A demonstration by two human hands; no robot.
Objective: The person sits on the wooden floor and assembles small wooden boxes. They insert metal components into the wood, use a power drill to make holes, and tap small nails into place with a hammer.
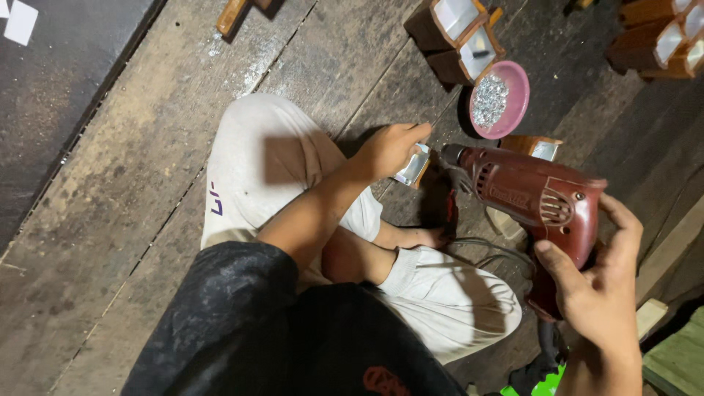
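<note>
Rough dark plank flooring (pixel 110 205) lay under a small wooden block with a shiny metal face (pixel 412 166), pinched in the left hand (pixel 389 150). Just beside it, the right hand (pixel 598 293) was wrapped around a maroon electric drill (pixel 539 202); its tip could have skidded into the fingers, or the slack cord (pixel 488 249) snagged a knee.

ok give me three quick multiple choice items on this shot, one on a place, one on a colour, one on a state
1. Where is the pink bowl?
A. on the person's lap
B. on the wooden floor beyond the drill
C. in the left hand

2. What colour is the drill?
A. dark red
B. blue
C. yellow

3. What is the left hand doing?
A. lying open on the floor
B. gripping a small metal-faced block
C. holding the drill

Answers: 1 B, it sits on the planks near the small wooden boxes. 2 A, its casing is dark red. 3 B, the fingers close on the block; the right hand holds the drill.
</note>
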